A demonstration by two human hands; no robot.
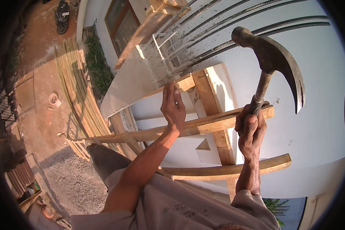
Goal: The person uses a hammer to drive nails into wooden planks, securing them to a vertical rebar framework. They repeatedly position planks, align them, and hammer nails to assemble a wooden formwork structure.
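Observation:
A claw hammer (270, 57) with a dark, worn steel head is raised on the right, its striking face up and its claw curving down. My right hand (251, 126) is wrapped round its dark grip. At the middle, my left hand (173, 109) pinches a nail (176, 102) between thumb and fingers; only its small round head shows. The fingertips of that hand touch the edge of a short timber piece (186, 83) bordering a grey formwork panel (130, 90). Beside it, a wooden post (214, 99) slants down past horizontal beams.
Steel rebars (257, 28) jut over the panel toward the white wall (310, 138). A long timber rail (211, 125) and a lower beam (234, 169) cross before me. Far below at left are stacked poles (74, 84), a gravel patch (71, 172) and a parked motorbike (62, 17).

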